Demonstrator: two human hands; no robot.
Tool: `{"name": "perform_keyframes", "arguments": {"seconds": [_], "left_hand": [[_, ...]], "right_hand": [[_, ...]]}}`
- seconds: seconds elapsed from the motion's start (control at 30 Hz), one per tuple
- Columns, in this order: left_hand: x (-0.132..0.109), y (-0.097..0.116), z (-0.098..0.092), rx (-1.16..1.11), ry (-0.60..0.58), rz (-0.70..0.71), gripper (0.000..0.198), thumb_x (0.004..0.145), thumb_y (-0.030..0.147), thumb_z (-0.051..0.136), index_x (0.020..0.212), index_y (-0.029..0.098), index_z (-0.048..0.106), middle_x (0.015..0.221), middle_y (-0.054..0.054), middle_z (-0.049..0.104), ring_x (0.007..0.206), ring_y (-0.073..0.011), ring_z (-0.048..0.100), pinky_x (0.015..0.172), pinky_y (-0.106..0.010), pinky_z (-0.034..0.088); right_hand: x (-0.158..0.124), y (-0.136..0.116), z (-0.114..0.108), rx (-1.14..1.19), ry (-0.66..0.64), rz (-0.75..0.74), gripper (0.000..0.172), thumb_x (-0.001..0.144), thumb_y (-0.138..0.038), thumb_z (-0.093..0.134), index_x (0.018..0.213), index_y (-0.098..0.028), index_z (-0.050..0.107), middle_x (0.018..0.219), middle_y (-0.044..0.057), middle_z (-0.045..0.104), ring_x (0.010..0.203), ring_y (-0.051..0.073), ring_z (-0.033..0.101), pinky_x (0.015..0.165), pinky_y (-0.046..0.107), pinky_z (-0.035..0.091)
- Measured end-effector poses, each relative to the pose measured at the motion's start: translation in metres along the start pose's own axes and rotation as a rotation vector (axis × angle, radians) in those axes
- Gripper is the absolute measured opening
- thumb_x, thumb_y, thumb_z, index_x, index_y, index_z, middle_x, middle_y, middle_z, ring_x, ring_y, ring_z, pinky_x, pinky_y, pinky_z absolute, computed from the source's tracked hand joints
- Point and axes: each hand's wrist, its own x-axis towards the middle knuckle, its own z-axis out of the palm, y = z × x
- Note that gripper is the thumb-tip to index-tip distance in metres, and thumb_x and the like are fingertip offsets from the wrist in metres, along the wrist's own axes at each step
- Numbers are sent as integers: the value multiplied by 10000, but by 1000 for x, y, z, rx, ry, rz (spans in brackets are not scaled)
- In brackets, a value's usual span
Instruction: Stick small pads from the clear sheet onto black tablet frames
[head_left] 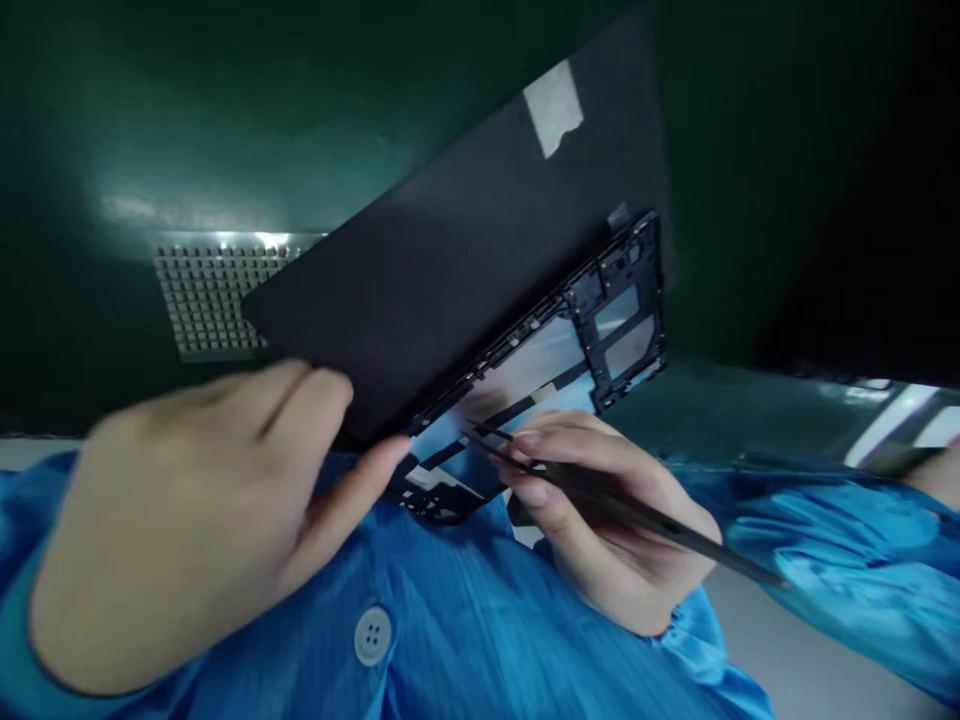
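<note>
My left hand point(202, 510) grips the near corner of a flat black panel point(450, 260), which is tilted up toward me. Beneath the panel lies a black frame point(600, 310) with shiny silver and blue areas inside it. My right hand point(607, 510) is closed on dark tweezers point(622, 505), and their tips reach the frame's near end just under the panel's edge. A strip of pale tape point(555, 105) is stuck on the panel near its far corner. Both sleeves are shiny blue.
A perforated metal grille point(206, 290) sits in the dark green surface at the left behind the panel. My blue coat with a white button point(373, 634) fills the bottom of the view. A pale surface point(810, 660) shows at the lower right.
</note>
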Motion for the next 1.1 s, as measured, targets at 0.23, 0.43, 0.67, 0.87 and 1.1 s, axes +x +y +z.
{"name": "perform_keyframes", "arguments": {"seconds": [0.23, 0.43, 0.67, 0.87, 1.1], "left_hand": [[-10, 14, 24, 271, 10, 230, 462, 1061, 539, 557, 735, 216, 605, 575, -37, 597, 422, -227, 586, 376, -367, 344], [-6, 15, 23, 239, 20, 261, 423, 1071, 463, 557, 720, 230, 595, 570, -16, 585, 429, -218, 592, 378, -386, 384], [-8, 14, 24, 213, 16, 248, 403, 1078, 466, 552, 747, 239, 588, 577, -5, 577, 438, -204, 582, 400, -380, 380], [-9, 12, 25, 211, 13, 240, 416, 1082, 476, 540, 728, 258, 538, 560, 9, 556, 440, -187, 559, 427, -364, 356], [-12, 11, 27, 195, -8, 240, 393, 1061, 484, 585, 753, 239, 585, 584, -5, 569, 448, -212, 579, 398, -389, 375]], "right_hand": [[12, -3, 11, -143, -95, -123, 415, 957, -45, 787, 1327, -230, 766, 1042, 74, 845, 919, 234, 803, 806, 412, 709], [14, -7, 12, -243, -134, -163, 390, 945, -34, 782, 1296, -197, 738, 1058, 95, 841, 911, 218, 816, 812, 383, 702], [16, -12, 14, -232, -133, -106, 370, 964, -50, 766, 1283, -237, 744, 1025, 68, 830, 890, 214, 802, 778, 388, 704], [17, -12, 13, -171, -171, -103, 404, 961, -56, 760, 1314, -250, 751, 1069, 71, 853, 873, 225, 810, 767, 405, 716], [15, -13, 14, -229, -133, -87, 450, 954, -26, 732, 1325, -281, 743, 1024, 76, 820, 871, 249, 786, 763, 446, 710]]}}
